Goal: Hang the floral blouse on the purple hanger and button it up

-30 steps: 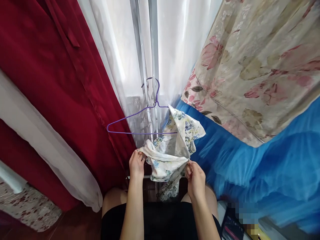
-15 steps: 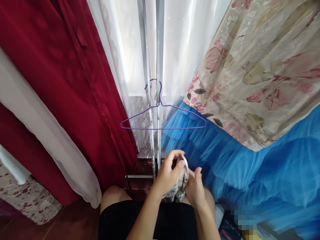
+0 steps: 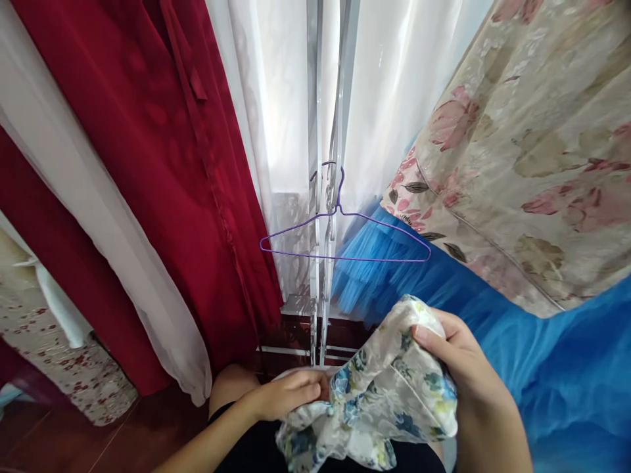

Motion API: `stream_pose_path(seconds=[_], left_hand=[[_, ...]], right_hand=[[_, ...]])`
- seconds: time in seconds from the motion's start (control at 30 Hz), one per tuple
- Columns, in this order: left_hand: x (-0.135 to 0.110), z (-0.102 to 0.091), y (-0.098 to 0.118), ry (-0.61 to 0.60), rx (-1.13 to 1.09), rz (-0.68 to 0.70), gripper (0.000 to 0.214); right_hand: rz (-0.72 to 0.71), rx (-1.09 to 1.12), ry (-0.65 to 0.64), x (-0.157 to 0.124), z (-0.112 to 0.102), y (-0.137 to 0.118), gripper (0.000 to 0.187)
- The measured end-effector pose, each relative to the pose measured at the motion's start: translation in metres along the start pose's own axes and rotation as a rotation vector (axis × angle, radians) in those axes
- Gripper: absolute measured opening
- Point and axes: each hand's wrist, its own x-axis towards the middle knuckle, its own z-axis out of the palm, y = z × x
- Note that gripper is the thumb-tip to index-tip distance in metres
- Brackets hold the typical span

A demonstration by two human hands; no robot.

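A white, sheer-looking floral cloth (image 3: 379, 394) with blue and yellow-green flowers spreads above my lap, bunched towards its left part. My right hand (image 3: 466, 358) grips its upper right edge, thumb on top and the fingers behind. At the gathered left part, my left hand (image 3: 293, 394) is closed on the cloth with curled fingers. Whether the cloth is a garment or a loose piece, I cannot tell. Beyond my hands a bare purple wire hanger (image 3: 345, 258) hangs from a white metal stand (image 3: 319, 289).
Red fabric (image 3: 197, 217) and a pale drape (image 3: 113, 197) hang on the left. To the right hang a beige floral fabric (image 3: 522, 177) and blue tulle (image 3: 557, 374). White curtain-like cloth (image 3: 394, 85) is behind the stand. Dark red tiles (image 3: 98, 440) cover the floor.
The cloth, formerly a small bundle between both hands, is now spread out and raised. My right hand has moved right and up with its edge; my left has shifted left and lower.
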Motion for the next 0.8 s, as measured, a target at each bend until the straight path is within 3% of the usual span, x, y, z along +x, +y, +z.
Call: stream_pose_path(seconds=[0.13,0.2,0.3,0.37,0.47,0.53,0.63,0.7,0.8], left_hand=[[-0.028,0.009,0.015,-0.171,0.038,0.031,0.081],[-0.034,0.022,0.011,-0.080,0.188,-0.009,0.082],[-0.039,0.023,-0.004,0.131,0.356,-0.034,0.046],[-0.043,-0.002,-0.009,0.250,0.370,0.065,0.030],[-0.049,-0.073,0.002,0.580,0.329,0.251,0.012],[-0.052,-0.125,0.018,0.822,0.362,0.251,0.014],[-0.049,-0.188,0.045,0.975,0.394,0.192,0.020],[-0.040,-0.215,0.065,1.024,0.519,0.182,0.022],[-0.017,-0.229,0.094,1.080,0.803,0.208,0.024]], right_hand=[[-0.150,-0.152,-0.017,0.024,0.014,-0.006,0.035],[-0.226,-0.202,-0.019,0.034,0.017,-0.004,0.036],[-0.261,-0.280,-0.093,0.039,0.015,-0.007,0.036],[-0.264,-0.369,-0.178,0.041,0.011,-0.015,0.033],[-0.305,-0.559,-0.281,0.051,0.006,-0.026,0.024],[-0.360,-0.720,-0.287,0.067,0.004,-0.028,0.024],[-0.469,-0.945,-0.170,0.102,0.001,-0.018,0.051],[-0.513,-1.042,-0.080,0.124,-0.001,-0.008,0.061],[-0.521,-1.148,-0.055,0.147,-0.003,0.004,0.038]])
